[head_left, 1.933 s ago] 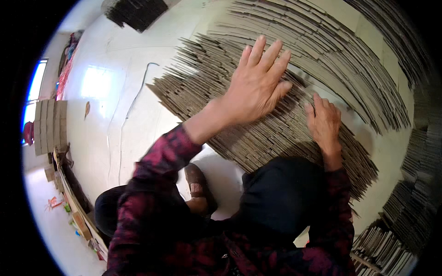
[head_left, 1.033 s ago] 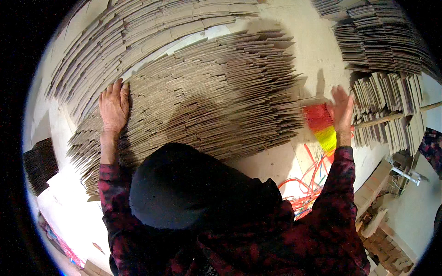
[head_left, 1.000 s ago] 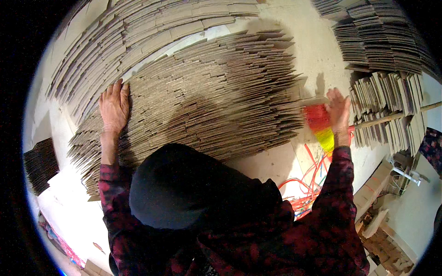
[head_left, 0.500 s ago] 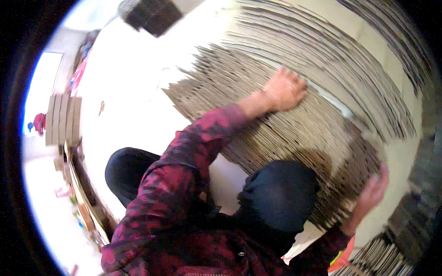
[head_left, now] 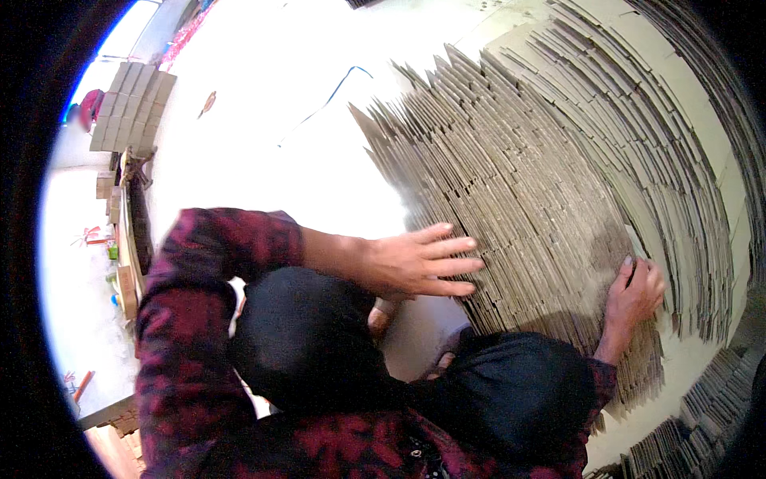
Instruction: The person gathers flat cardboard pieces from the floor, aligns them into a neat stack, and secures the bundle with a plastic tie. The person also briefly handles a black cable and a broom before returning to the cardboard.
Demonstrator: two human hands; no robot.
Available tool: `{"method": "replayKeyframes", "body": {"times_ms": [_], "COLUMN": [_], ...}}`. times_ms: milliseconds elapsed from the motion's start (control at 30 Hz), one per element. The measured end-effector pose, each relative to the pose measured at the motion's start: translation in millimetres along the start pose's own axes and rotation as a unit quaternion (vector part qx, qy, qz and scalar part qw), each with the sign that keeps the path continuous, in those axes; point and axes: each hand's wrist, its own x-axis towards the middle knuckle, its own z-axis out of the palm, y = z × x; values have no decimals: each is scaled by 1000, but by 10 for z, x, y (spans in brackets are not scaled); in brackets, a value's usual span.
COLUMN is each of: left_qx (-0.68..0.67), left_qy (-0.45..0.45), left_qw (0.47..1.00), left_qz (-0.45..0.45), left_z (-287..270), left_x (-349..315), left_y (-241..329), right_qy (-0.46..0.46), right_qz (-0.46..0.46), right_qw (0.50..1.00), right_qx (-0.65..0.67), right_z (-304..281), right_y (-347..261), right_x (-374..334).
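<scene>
Left hand [head_left: 411, 262]: fingers spread, tips at the left edge of the cardboard row [head_left: 519, 199].
Right hand [head_left: 634, 294]: fingers curled at its right edge; cannot tell whether pinching.
Cardboard row: between the hands, stretching beyond them.
Second row [head_left: 666, 172]: farther right.

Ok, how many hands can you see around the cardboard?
2. The left hand, fingers spread, is at the left edge of the packed cardboard rows; the right hand, fingers bent, is at their right edge. No others show.
</scene>
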Motion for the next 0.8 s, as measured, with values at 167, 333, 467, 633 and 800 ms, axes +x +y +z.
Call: {"method": "replayKeyframes", "body": {"times_ms": [167, 333, 467, 633, 800], "left_qx": [-10, 24, 30, -21, -52], "left_qy": [126, 145, 171, 203, 307], "left_qw": [991, 987, 980, 972, 933], "left_qz": [-53, -69, -97, -120, -181], "left_z": [467, 477, 336, 481, 526], "left_x": [628, 1056, 1146, 818, 190], "left_y": [-208, -491, -560, -383, -535], "right_qy": [-23, 10, -35, 2, -41], "right_qz": [16, 12, 21, -13, -151], "right_qw": [991, 994, 995, 993, 980], "right_qx": [131, 107, 86, 113, 125], "right_z": [108, 305, 370, -208, -498], "right_y": [-53, 179, 346, -253, -873], "right_x": [41, 584, 861, 633, -825]}}
